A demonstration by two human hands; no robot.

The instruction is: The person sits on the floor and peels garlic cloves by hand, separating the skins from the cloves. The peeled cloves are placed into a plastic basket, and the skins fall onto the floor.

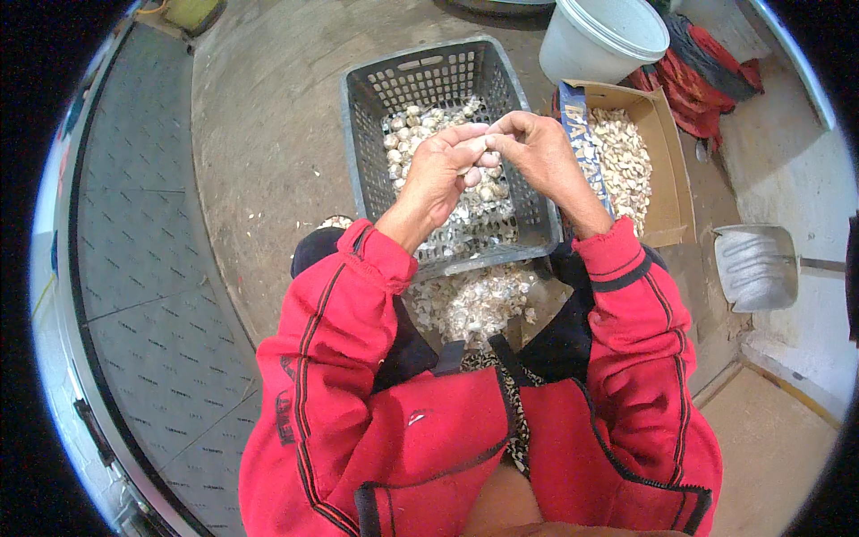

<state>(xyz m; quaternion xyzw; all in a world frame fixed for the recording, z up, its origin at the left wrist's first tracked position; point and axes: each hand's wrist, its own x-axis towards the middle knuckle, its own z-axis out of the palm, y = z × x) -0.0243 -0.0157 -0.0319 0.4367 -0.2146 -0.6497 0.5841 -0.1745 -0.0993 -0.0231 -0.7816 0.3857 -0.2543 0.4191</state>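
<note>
My left hand (436, 171) is raised over a dark plastic crate (349, 121), its fingers curled around pale garlic (480, 144). At its fingertips my right hand (540, 151) meets it, thumb and forefinger pinched on the same garlic. How many pieces lie inside the fingers is hidden. Below both hands, whole garlic bulbs (402, 137) fill the far part of the crate, and papery skins (463, 231) cover its near part. To the right of the crate, a cardboard box (674, 168) holds a heap of loose garlic cloves (621, 161).
More skins (470, 302) are heaped on the floor between my legs. A white plastic bucket (584, 47) stands behind the box, with red and dark cloth (701, 74) beside it. A shovel blade (758, 268) rests at the right wall. Grey patterned panels (154, 255) run along the left.
</note>
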